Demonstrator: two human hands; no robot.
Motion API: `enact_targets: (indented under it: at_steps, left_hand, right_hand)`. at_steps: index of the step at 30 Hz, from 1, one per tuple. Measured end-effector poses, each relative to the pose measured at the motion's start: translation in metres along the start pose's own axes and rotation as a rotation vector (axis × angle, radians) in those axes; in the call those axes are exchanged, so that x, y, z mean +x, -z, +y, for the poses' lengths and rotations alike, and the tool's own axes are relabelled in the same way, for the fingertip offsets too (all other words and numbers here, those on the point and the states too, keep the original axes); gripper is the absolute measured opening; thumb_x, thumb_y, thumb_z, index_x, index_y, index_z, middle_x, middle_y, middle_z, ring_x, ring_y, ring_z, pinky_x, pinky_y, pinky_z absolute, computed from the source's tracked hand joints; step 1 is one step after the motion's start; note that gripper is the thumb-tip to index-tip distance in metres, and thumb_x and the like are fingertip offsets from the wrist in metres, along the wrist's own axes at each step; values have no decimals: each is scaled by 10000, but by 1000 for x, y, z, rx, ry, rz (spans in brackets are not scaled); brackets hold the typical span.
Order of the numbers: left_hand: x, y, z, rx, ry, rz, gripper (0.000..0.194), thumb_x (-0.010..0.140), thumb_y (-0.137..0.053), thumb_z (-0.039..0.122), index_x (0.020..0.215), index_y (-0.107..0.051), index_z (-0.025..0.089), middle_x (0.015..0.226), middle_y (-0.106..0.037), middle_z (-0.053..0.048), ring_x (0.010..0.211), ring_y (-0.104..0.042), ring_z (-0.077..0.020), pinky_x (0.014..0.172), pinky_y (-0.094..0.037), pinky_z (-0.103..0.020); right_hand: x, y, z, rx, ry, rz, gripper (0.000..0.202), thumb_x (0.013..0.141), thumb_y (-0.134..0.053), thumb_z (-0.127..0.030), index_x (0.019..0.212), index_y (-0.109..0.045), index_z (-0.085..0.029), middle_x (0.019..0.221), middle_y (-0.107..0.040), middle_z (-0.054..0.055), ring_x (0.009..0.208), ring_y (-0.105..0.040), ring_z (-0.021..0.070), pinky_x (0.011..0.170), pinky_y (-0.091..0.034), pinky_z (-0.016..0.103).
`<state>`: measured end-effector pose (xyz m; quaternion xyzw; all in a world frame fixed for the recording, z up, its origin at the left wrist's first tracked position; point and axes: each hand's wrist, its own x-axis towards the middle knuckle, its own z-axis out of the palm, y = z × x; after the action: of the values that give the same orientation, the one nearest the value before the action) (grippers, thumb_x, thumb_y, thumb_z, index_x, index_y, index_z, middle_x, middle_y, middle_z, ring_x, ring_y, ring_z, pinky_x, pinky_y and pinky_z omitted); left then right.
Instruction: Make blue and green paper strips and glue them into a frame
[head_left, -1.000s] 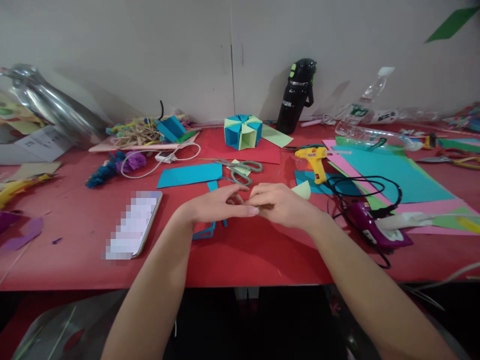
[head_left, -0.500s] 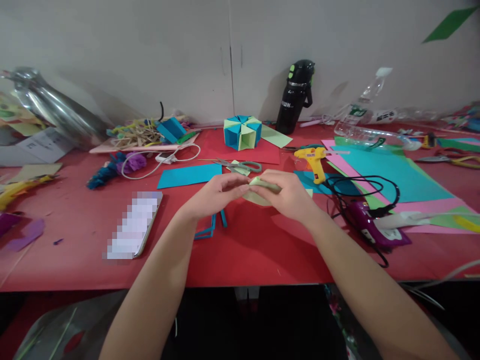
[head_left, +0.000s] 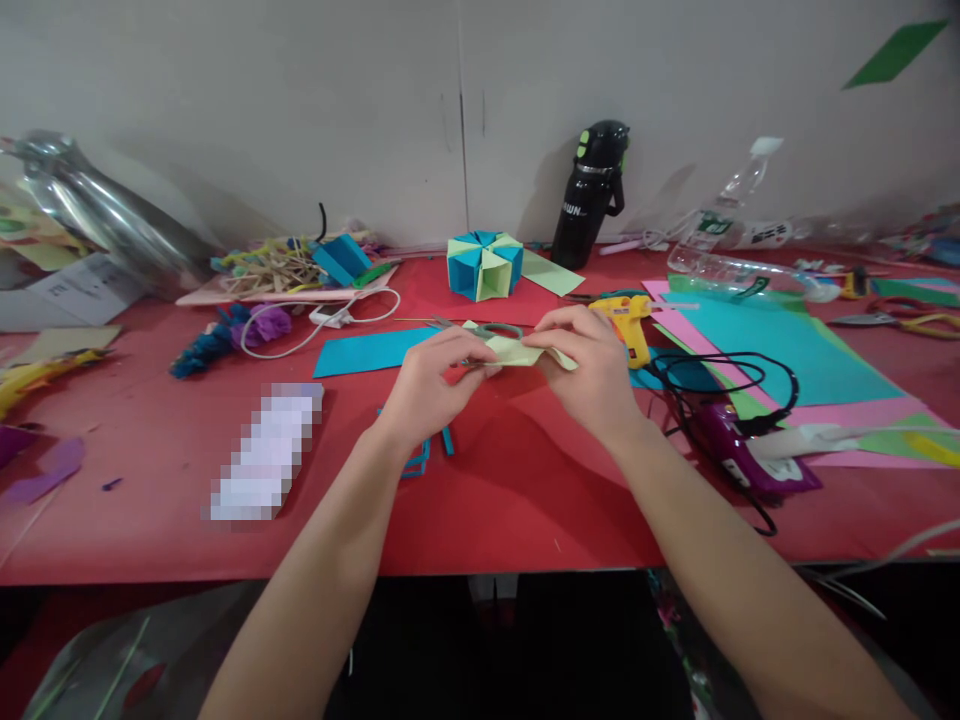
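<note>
A small pale green paper [head_left: 517, 352] is held between both hands above the red table [head_left: 517, 510]. My left hand [head_left: 442, 378] pinches its left end between thumb and fingers. On the right, my right hand [head_left: 589, 368] grips the other end, where the paper looks bent. Grey-handled scissors [head_left: 501, 331] lie just behind the paper, partly covered. A flat blue paper [head_left: 367, 352] is left of the hands, and thin folded blue strips [head_left: 448, 440] lie in front of my left hand.
Behind the hands stands a blue and green folded paper ring [head_left: 485, 268]. A yellow glue gun [head_left: 631, 325], cables and a purple power strip [head_left: 750, 455] lie right; a blurred-out phone [head_left: 262, 455] lies left. A black bottle [head_left: 589, 195] stands behind.
Both hands have lifted a little and drawn slightly apart. The green paper is now stretched flatter between them. My right hand now covers part of the glue gun.
</note>
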<state>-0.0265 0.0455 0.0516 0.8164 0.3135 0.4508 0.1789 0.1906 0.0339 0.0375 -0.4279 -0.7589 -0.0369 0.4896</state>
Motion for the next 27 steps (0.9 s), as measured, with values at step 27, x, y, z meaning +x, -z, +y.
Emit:
enact_targets:
  at_steps: [27]
  left_hand:
    - [-8,-17,-15,479,235,-414,292,910,-564,149,1002,-806,282,1093,-756,-31,991,-696,-223,716,-501,-302]
  right_hand:
    - [-9,-12,7,-2,-76,-486,49,875,-765,-223,923,-776,-221,1002,-643,63,951,-576,226,806,-475,360]
